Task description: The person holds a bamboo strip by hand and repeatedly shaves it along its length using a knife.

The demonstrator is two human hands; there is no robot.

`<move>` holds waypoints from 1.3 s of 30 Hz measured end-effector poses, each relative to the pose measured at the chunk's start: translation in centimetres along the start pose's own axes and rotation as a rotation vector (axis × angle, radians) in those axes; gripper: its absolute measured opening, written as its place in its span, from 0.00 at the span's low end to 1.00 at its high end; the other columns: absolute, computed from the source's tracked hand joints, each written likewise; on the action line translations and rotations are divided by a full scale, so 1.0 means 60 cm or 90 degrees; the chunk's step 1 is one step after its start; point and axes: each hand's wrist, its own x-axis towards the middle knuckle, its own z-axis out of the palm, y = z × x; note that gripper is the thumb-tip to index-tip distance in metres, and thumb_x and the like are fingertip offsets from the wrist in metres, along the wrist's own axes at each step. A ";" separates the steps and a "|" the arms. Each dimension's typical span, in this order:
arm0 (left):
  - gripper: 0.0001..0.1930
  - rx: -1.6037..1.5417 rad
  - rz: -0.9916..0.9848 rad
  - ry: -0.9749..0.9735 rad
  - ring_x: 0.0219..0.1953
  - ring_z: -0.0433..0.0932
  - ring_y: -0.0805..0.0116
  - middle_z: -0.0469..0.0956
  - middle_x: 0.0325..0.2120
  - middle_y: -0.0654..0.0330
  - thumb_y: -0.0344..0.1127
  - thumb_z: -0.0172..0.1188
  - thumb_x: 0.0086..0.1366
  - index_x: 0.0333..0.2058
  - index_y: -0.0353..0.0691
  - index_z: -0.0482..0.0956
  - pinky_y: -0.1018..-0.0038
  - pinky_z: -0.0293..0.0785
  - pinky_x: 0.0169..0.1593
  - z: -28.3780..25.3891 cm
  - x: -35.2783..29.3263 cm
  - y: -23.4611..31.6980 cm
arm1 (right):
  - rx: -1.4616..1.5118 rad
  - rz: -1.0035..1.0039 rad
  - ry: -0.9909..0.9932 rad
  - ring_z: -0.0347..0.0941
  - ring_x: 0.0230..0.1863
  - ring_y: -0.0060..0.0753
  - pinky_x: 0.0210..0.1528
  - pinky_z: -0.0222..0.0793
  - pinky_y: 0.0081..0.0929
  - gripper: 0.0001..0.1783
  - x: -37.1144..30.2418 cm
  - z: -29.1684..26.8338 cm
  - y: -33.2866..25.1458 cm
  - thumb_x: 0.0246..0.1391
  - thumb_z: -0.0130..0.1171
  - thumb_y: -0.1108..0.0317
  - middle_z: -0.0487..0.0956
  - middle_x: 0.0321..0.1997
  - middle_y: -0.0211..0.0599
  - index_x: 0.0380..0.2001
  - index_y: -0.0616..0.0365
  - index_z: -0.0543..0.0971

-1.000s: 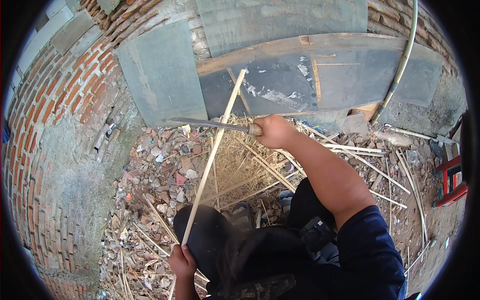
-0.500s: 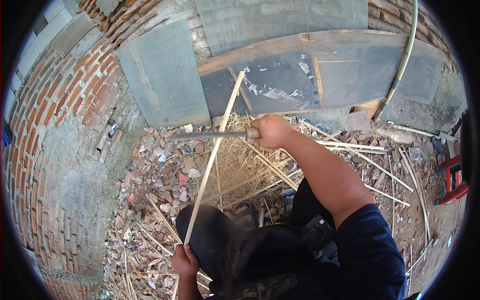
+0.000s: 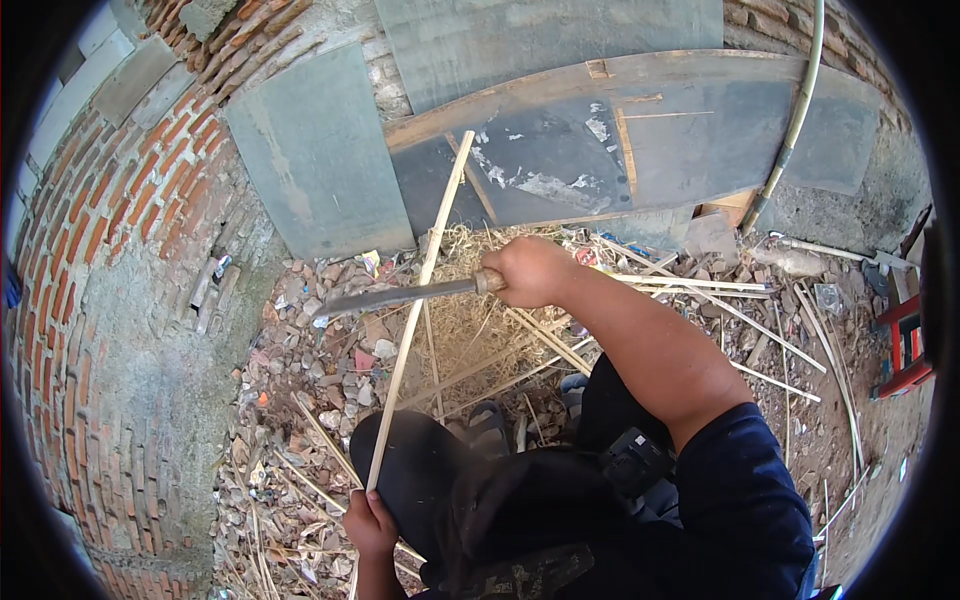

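My left hand is closed around the lower part of a long pale bamboo strip, low in the view beside my knee. From there the strip slants up and away, its far end in front of the leaning boards. In my right hand is the wooden handle of a machete, fingers wrapped round it. Its long blade points left and crosses the strip above the middle; whether it touches the strip I cannot tell. Under both lies a heap of fine straw-coloured shavings.
Rubble with loose bamboo strips covers the ground on both sides. Large grey boards lean along the far wall, with a pole at the right. A brick wall stands left; a red object lies at the right edge.
The machete has come a little toward me along the strip, its tip swinging nearer. My left hand keeps its hold on the strip. The whole view has shifted slightly.
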 end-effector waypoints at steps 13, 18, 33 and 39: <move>0.17 0.004 -0.017 -0.001 0.21 0.74 0.36 0.72 0.17 0.42 0.39 0.47 0.74 0.27 0.35 0.70 0.52 0.64 0.24 -0.008 0.003 0.014 | -0.010 0.012 -0.022 0.82 0.42 0.50 0.46 0.78 0.48 0.12 0.005 0.002 0.022 0.44 0.63 0.63 0.84 0.35 0.42 0.34 0.51 0.83; 0.16 0.024 -0.013 0.000 0.20 0.74 0.35 0.73 0.16 0.43 0.40 0.49 0.73 0.27 0.37 0.69 0.48 0.65 0.24 -0.008 0.002 0.011 | 0.002 0.060 0.004 0.82 0.42 0.52 0.48 0.78 0.48 0.14 -0.001 -0.001 0.036 0.44 0.62 0.63 0.84 0.35 0.46 0.36 0.52 0.83; 0.16 0.050 0.000 0.010 0.19 0.74 0.35 0.72 0.16 0.43 0.40 0.51 0.72 0.26 0.38 0.68 0.48 0.64 0.22 -0.007 0.000 0.008 | 0.061 0.106 -0.042 0.82 0.44 0.50 0.47 0.79 0.46 0.14 0.014 0.006 0.040 0.47 0.61 0.65 0.84 0.36 0.44 0.40 0.51 0.83; 0.16 0.063 0.012 -0.029 0.19 0.74 0.36 0.73 0.16 0.43 0.41 0.51 0.73 0.27 0.37 0.69 0.48 0.65 0.23 -0.015 0.006 -0.005 | 0.030 0.160 0.033 0.82 0.45 0.49 0.49 0.79 0.47 0.15 0.001 0.010 0.060 0.49 0.57 0.67 0.84 0.38 0.44 0.41 0.52 0.82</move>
